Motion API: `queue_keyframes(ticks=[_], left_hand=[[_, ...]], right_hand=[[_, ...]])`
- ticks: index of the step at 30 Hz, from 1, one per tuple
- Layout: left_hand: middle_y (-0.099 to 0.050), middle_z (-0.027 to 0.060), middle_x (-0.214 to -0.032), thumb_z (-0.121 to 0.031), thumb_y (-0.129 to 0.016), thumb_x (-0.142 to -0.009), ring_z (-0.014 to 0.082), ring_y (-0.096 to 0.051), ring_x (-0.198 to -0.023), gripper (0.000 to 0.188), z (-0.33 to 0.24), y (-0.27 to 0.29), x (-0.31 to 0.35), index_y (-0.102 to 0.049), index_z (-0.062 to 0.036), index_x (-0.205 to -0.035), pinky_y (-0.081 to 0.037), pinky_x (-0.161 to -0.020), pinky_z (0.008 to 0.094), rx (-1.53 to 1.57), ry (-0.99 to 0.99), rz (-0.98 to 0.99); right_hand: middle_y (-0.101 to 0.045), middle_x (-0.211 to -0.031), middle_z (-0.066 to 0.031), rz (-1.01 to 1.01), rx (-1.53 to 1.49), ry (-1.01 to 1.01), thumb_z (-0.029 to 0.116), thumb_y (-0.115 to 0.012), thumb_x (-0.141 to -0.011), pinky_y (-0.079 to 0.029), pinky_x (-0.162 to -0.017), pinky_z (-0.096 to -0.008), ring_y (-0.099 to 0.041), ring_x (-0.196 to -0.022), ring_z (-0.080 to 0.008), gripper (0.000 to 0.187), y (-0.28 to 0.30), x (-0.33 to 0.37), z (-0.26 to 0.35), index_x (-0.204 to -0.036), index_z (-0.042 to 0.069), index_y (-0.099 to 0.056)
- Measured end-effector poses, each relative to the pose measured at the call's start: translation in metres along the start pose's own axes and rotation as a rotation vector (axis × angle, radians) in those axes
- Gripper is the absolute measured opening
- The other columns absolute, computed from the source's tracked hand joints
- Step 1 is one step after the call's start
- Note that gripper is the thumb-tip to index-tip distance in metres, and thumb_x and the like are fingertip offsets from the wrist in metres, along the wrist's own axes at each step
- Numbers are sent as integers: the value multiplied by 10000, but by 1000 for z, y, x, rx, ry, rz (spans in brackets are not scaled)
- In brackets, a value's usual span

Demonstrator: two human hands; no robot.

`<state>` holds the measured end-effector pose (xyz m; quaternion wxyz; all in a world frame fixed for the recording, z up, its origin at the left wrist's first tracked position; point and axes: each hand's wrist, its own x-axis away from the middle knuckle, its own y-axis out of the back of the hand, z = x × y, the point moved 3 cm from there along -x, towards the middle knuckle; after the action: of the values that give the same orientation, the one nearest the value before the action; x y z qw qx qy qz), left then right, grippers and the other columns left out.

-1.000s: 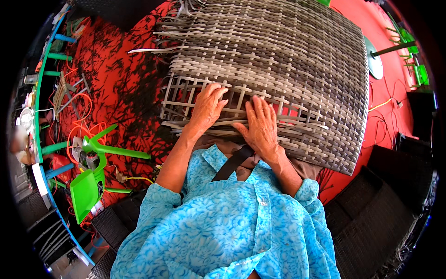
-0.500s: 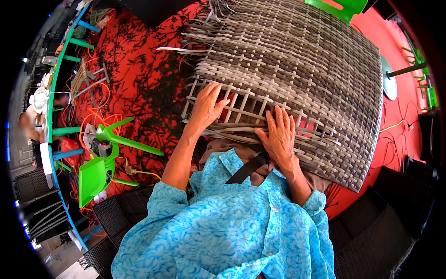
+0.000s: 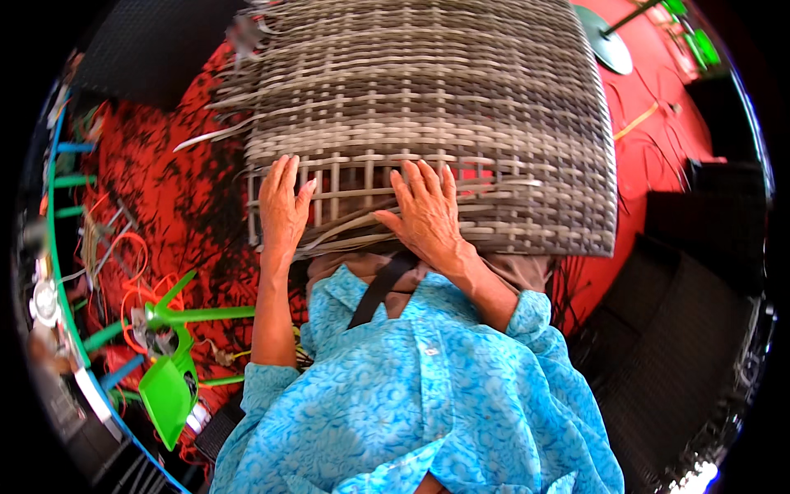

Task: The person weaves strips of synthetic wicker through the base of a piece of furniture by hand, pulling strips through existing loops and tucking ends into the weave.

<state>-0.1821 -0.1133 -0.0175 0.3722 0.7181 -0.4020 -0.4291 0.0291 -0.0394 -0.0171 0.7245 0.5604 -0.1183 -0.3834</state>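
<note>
A large grey-brown wicker piece [image 3: 461, 107] woven from flat strips lies in front of me, its near edge over my lap. Along that edge the weave is open, with bare crossing strips and red floor showing through the gaps. My left hand [image 3: 284, 210] rests on the left end of this open lattice, fingers stretched and thumb apart. On the lattice's middle lies my right hand [image 3: 429, 212], fingers spread. Loose strips [image 3: 350, 235] run between the hands along the near edge. More strip ends [image 3: 216, 134] stick out at the left side. Neither hand visibly grips a strip.
Dark offcuts litter the red floor [image 3: 177, 173] at left. A green plastic chair [image 3: 169, 399] with tools on it lies there, near orange cables. Dark wicker furniture [image 3: 666, 346] stands at right. A round-based stand [image 3: 605, 45] is at far right.
The view has swung, so the wicker piece now sits squarer and further left in the picture. Both hands remain on the open lattice with fingers outstretched.
</note>
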Motion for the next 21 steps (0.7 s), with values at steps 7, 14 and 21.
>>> queue_keyframes(ticks=[7,14,21], left_hand=[[-495,118,-1258,-216,-576,-858,290,-433,-1202,367,-110,-48,-33,-545,-54,-1185,-369,-982,383,363,-348,252],[-557,65,-1132,-176,-636,-787,239,-477,-1112,289,-142,-74,-49,-606,-81,-1058,-354,-944,377,130,-543,176],[-565,53,-914,-79,-666,-683,243,-528,-911,207,-186,-92,-67,-610,-65,-882,-415,-794,354,233,-506,206]], right_hand=[[-491,-1214,-105,81,37,-49,447,-604,-756,-219,-1025,-520,-402,-1176,-272,564,30,26,-28,-1115,16,-548],[-498,-1230,-95,-52,2,-188,375,-653,-731,-203,-1040,-489,-405,-1204,-255,545,57,52,-58,-1141,31,-552],[-475,-1259,-55,-17,41,-205,416,-600,-783,-185,-1040,-467,-365,-1235,-225,542,51,46,-77,-1195,73,-525]])
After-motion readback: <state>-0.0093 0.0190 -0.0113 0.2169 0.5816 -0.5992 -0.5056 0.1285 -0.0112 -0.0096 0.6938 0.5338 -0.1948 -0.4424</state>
